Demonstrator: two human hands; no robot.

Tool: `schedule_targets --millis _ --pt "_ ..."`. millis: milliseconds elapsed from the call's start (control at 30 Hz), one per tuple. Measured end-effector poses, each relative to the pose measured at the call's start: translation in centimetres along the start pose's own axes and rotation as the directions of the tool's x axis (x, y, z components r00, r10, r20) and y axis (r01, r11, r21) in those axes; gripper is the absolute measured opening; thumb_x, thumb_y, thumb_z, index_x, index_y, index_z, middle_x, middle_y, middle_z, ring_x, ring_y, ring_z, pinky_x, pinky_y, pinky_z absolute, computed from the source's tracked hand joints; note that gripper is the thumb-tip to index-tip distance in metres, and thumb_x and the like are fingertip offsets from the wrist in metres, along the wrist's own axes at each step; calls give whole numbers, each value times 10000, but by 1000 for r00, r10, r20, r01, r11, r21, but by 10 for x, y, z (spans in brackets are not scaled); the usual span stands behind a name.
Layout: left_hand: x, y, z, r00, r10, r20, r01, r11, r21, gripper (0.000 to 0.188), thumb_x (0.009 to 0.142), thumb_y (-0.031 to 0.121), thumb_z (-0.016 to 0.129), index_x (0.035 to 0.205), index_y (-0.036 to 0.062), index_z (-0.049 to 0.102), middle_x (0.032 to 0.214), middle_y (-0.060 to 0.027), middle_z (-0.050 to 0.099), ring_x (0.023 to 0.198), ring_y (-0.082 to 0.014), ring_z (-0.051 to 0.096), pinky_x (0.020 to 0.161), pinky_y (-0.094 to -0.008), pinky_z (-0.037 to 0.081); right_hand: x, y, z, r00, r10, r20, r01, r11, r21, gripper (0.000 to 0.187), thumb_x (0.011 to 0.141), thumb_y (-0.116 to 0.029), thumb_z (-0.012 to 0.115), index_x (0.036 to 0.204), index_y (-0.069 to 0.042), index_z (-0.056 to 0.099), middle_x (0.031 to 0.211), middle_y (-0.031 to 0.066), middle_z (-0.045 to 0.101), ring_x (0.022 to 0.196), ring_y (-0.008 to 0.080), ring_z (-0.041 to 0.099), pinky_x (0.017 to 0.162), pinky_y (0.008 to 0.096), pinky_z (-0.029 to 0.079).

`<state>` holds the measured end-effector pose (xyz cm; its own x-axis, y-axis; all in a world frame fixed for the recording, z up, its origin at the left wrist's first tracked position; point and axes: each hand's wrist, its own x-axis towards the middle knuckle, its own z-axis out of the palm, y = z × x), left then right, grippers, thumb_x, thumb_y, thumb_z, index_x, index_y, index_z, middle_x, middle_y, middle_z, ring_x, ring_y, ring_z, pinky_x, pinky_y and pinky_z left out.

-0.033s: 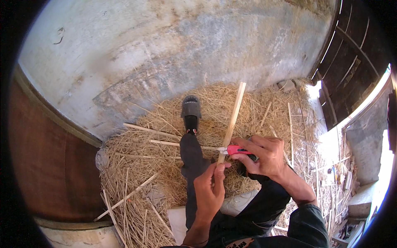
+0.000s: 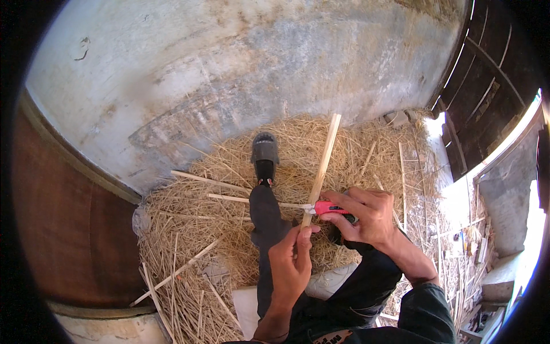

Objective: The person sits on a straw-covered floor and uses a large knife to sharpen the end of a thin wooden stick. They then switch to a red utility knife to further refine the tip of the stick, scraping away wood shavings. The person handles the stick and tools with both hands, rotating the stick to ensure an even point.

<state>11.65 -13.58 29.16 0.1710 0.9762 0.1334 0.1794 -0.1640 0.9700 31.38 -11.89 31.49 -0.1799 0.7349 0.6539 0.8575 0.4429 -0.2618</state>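
Note:
My left hand is closed around the lower end of a pale wooden strip, pinched between thumb and fingers. From there the strip slants up and slightly right, above the straw. My right hand grips a red and black utility knife. Its front end, wrapped in something whitish, lies against the strip just above my left fingers. How far the blade sticks out cannot be made out.
Straw and shavings cover the floor, with several loose strips on them. My outstretched leg and dark shoe lie beyond my left hand. A stained wall rises ahead, a brown panel at left, dark boards at right.

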Motion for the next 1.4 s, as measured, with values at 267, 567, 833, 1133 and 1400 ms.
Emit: schedule_targets --millis 267,567,833,1133,1400 --pt "-5 2 -5 1000 9 -28 -9 1000 -9 358 1109 297 507 1034 21 722 615 19 473 554 -42 380 507 -257 287 4 -7 1 999 -15 -34 15 1000 -2 361 776 -357 858 1088 -185 801 627 -15 556 487 177 592 450 331 463" --pt "-47 -17 -18 980 -107 168 114 993 -31 323 1101 232 504 1033 16 734 628 39 475 548 -21 407 496 -240 299 34 103 -47 635 582 -508 -598 787 153 300 1017 -334 664 1166 -102 780 803 28 720 557 110 518 517 295 387" --pt "-12 -34 -31 965 -206 163 240 945 -222 418 1127 317 460 1010 -6 698 615 70 378 496 -11 335 444 -225 291 6 28 -27 931 358 -63 -338 916 214 269 944 -242 740 1124 -42 721 860 114 711 685 186 654 615 315 499" --pt "-8 -11 -14 987 -119 112 128 989 -78 320 1097 261 534 1072 5 723 633 31 460 550 -33 384 489 -245 319 -13 -12 -3 991 45 124 -61 990 128 314 830 -269 833 1093 -115 758 779 41 665 597 231 642 532 338 506" --pt "-7 -2 -4 998 57 9 -57 998 31 270 1091 231 555 1086 14 716 637 17 494 554 -46 403 501 -264 316 -17 -10 6 1000 12 1 -12 997 80 321 799 -295 847 1084 -165 775 721 -8 601 538 181 607 480 323 486"
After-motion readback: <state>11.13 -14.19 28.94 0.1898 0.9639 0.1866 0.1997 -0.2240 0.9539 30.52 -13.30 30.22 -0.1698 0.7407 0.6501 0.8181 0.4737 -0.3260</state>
